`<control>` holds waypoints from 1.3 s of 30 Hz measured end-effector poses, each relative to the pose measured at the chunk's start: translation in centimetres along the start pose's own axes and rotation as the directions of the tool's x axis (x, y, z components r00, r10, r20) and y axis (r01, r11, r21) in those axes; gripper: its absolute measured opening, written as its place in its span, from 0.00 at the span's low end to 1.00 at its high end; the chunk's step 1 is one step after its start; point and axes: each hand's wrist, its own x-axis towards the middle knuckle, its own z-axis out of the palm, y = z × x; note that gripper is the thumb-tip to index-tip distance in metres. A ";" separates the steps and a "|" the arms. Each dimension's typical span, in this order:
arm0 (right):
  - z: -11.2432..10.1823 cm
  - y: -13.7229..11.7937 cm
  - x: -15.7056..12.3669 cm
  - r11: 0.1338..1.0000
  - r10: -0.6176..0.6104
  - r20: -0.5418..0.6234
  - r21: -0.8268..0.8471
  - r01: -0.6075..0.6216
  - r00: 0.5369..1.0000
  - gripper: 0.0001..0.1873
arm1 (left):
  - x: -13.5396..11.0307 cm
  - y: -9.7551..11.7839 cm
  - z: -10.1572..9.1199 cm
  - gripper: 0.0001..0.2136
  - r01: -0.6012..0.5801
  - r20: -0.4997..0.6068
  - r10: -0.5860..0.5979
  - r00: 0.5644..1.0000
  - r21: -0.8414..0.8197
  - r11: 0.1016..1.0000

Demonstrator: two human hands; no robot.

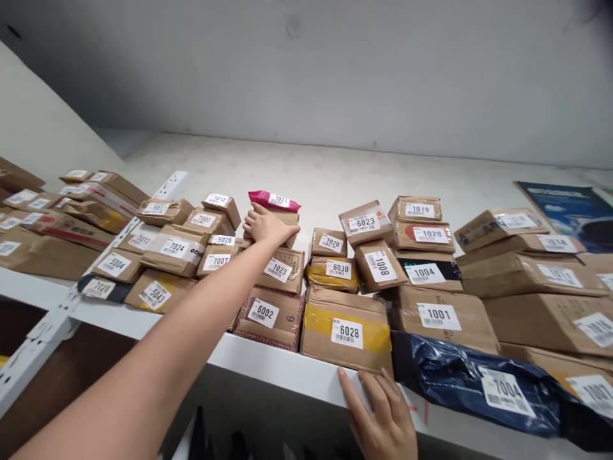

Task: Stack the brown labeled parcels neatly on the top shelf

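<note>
My left hand reaches up to the top of a stack, its fingers and thumb spanning a small cardboard box from side to side. Most of that box's front is covered by the hand. Just above lies a pink parcel bag labelled 1021, close to the fingers. Below are box 1023 and box 6002 with a striped border. My right hand rests with fingers apart on the white shelf's front edge, under box 6028. It holds nothing.
Labelled parcels are stacked along the shelf on both sides. A dark blue plastic parcel, labelled 7004, overhangs the edge at right. Box 6023 sits tilted on its stack. A perforated white upright stands at left; a blue poster is at right.
</note>
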 end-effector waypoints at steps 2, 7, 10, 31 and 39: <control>0.1 0.3 -0.4 1.000 -0.027 0.016 -0.016 0.027 1.000 0.18 | 0.0 0.2 0.1 0.62 0.003 -0.002 -0.003 1.000 -0.020 1.000; 0.2 0.6 -0.5 0.997 -0.056 0.026 -0.046 0.057 0.998 0.17 | 0.5 0.3 0.2 0.64 0.044 0.017 -0.043 0.999 -0.045 0.998; 0.0 0.4 -0.1 0.998 -0.048 0.027 -0.048 0.050 0.998 0.16 | 1.0 0.3 0.1 0.65 0.083 0.033 -0.082 0.996 -0.024 0.996; -0.9 -0.6 1.4 0.998 0.052 0.002 -0.027 -0.052 0.999 0.17 | 4.2 -3.7 -1.5 0.64 0.110 0.016 -0.111 0.994 0.061 0.992; -0.5 -0.9 0.9 0.995 0.089 0.000 -0.051 -0.088 0.996 0.18 | 3.9 -3.8 -2.4 0.64 0.097 0.029 -0.099 0.995 0.062 0.993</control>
